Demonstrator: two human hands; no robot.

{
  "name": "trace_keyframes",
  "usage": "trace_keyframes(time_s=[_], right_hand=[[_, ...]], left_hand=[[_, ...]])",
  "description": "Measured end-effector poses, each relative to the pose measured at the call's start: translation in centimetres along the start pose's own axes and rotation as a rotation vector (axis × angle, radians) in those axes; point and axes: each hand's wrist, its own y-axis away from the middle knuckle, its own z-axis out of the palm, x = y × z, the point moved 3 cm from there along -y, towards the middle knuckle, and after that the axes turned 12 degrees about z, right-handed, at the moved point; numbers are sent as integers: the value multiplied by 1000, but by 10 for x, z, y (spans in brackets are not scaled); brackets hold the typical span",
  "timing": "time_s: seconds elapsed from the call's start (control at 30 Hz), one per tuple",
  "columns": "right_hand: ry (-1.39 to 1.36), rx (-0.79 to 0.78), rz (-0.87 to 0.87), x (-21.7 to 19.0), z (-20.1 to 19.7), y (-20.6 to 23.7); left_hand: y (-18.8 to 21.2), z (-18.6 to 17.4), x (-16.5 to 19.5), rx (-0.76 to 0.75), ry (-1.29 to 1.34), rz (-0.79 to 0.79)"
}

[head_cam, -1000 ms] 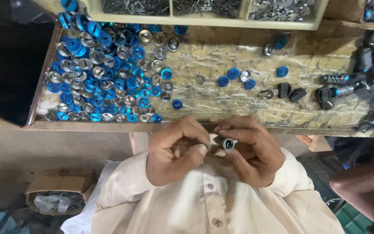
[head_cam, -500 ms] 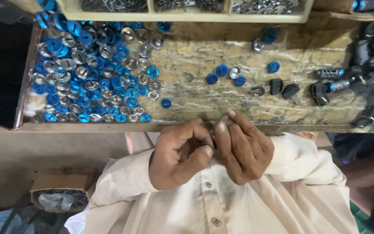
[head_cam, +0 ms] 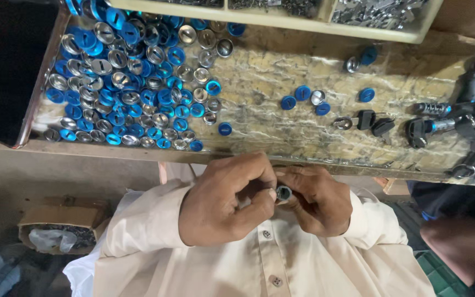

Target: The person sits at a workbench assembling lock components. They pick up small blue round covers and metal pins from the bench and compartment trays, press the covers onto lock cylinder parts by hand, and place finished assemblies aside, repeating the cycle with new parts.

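Note:
Both my hands meet close to my chest, below the front edge of the workbench (head_cam: pixel 303 157). My left hand (head_cam: pixel 224 201) and my right hand (head_cam: pixel 317 198) pinch one small round metal lock part (head_cam: pixel 283 192) between their fingertips. Its dark open end faces the camera. Most of the part is hidden by my fingers. A large heap of blue and silver round caps (head_cam: pixel 130 82) covers the bench's left half. A few loose blue caps (head_cam: pixel 303 93) lie near the middle.
Black-headed keys (head_cam: pixel 366 118) and lock cylinders (head_cam: pixel 432 109) lie at the bench's right. A divided tray of metal parts (head_cam: pixel 380 14) stands along the back. A cardboard box (head_cam: pixel 61 223) sits on the floor at left. Another person's limb (head_cam: pixel 460 242) shows lower right.
My hands have stayed together on the small part, turning it slightly; the view has shifted, and the part's dark end shows again between my fingertips.

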Motion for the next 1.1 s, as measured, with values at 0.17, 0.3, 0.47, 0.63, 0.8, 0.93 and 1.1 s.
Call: trace_keyframes(time_s=[0.17,0.3,0.47,0.63,0.8,0.93,1.1], right_hand=[[94,199,-403,-2,-6,4],[180,220,-442,-3,-4,8],[230,123,-417,-10,-11,4],[387,317,-674,-27,-31,2],[682,452,-770,-39,-40,-1],[598,641,-850,-63,-47,-14],[334,254,-589,-130,-102,-41]], left_hand=[[-2,-4,-3,-69,31,-126],[-4,-6,3,-59,-67,38],[-2,-4,-1,-46,-71,5],[0,4,-4,76,-203,87],[-1,29,26,188,-815,574],[-17,29,22,241,-443,725],[-9,-3,-22,278,739,199]])
